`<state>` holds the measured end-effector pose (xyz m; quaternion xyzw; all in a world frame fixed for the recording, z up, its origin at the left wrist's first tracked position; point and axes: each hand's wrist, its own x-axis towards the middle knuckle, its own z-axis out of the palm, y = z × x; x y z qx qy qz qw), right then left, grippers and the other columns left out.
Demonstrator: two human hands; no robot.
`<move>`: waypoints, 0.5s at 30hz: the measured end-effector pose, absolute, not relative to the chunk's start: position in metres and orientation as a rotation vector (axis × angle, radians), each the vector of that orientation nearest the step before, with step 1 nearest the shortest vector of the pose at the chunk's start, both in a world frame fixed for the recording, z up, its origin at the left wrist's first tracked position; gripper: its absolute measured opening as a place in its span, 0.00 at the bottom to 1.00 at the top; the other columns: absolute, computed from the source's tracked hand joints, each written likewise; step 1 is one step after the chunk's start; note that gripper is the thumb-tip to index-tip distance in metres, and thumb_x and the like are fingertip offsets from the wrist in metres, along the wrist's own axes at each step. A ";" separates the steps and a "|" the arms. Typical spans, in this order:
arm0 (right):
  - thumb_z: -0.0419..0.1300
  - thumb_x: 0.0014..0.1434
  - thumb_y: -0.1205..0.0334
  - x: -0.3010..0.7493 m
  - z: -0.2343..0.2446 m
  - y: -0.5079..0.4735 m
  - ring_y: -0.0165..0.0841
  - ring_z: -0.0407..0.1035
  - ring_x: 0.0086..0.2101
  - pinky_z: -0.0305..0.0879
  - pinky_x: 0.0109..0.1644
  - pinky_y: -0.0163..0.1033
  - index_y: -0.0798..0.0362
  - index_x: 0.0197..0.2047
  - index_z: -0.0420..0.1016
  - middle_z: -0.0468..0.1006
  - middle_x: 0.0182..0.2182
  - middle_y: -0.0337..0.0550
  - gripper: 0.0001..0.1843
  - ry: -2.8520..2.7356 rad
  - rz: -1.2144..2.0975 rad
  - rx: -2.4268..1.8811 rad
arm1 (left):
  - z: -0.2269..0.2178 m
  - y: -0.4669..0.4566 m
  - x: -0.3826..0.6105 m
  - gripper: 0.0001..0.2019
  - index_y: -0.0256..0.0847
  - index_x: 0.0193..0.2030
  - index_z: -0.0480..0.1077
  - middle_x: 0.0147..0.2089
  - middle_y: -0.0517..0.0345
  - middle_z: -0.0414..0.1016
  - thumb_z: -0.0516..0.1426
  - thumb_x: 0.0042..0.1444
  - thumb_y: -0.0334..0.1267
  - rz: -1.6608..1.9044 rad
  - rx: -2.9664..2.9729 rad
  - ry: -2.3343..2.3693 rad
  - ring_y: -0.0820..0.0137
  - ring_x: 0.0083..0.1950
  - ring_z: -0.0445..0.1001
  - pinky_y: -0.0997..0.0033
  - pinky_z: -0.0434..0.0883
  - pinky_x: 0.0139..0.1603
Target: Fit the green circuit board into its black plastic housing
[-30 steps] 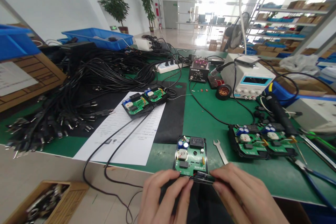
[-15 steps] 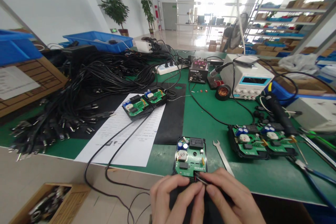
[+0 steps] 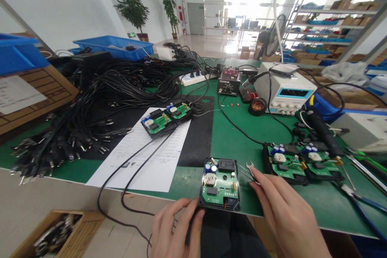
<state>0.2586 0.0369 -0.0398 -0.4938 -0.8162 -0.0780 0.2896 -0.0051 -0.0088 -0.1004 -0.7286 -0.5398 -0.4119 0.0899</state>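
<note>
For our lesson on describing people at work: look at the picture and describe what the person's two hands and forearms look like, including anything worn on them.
Both the left hand and the right hand are bare: no gloves, rings, watch or wrist strap show. No sleeve reaches the visible wrists. The fingers are slim, with short, unpainted nails. No marks or tattoos can be seen.

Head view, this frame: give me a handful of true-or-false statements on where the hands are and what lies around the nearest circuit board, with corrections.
1. The left hand is at the near left corner of the green circuit board in its black housing. True.
2. The right hand holds a soldering iron. False: its fingertips rest on the mat at the small flat wrench, right of the board.
3. Two more open boards lie side by side to the right. True.
4. The printed sheet lies right of the nearest board. False: it lies to the left, with two boards on its far end.
5. The black cables are piled on the left. True.
</note>
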 end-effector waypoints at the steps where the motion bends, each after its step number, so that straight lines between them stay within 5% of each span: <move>1: 0.57 0.77 0.62 0.253 -0.040 0.039 0.40 0.75 0.46 0.72 0.49 0.46 0.58 0.66 0.70 0.78 0.49 0.49 0.19 -2.179 -0.208 -1.322 | -0.101 -0.008 -0.005 0.15 0.36 0.57 0.76 0.53 0.45 0.74 0.64 0.65 0.26 -1.210 -2.185 -1.589 0.59 0.53 0.73 0.59 0.69 0.56; 6: 0.57 0.75 0.66 0.233 -0.040 0.063 0.45 0.75 0.41 0.76 0.42 0.54 0.56 0.53 0.73 0.78 0.45 0.50 0.08 -2.171 -0.123 -1.414 | -0.100 -0.003 -0.009 0.14 0.37 0.55 0.76 0.52 0.46 0.74 0.64 0.64 0.24 -1.205 -2.212 -1.588 0.60 0.51 0.72 0.59 0.69 0.54; 9: 0.55 0.74 0.72 0.228 -0.040 0.068 0.47 0.73 0.52 0.77 0.54 0.56 0.59 0.59 0.73 0.76 0.55 0.55 0.13 -2.184 -0.060 -1.371 | -0.098 -0.002 -0.009 0.12 0.36 0.52 0.76 0.51 0.47 0.74 0.63 0.64 0.23 -1.205 -2.238 -1.590 0.61 0.51 0.71 0.60 0.69 0.54; 12: 0.55 0.73 0.75 0.228 -0.036 0.052 0.39 0.71 0.58 0.71 0.63 0.45 0.57 0.62 0.72 0.76 0.58 0.52 0.17 -2.080 -0.043 -1.266 | -0.099 -0.003 -0.009 0.12 0.36 0.53 0.76 0.50 0.47 0.73 0.63 0.64 0.23 -1.190 -2.267 -1.571 0.62 0.50 0.71 0.62 0.69 0.54; 15: 0.62 0.71 0.70 0.229 -0.035 0.028 0.32 0.73 0.55 0.70 0.63 0.35 0.55 0.58 0.75 0.79 0.53 0.47 0.13 -2.006 -0.001 -1.181 | -0.101 -0.006 -0.007 0.11 0.35 0.52 0.76 0.49 0.48 0.72 0.62 0.65 0.24 -1.163 -2.284 -1.548 0.62 0.50 0.71 0.63 0.69 0.55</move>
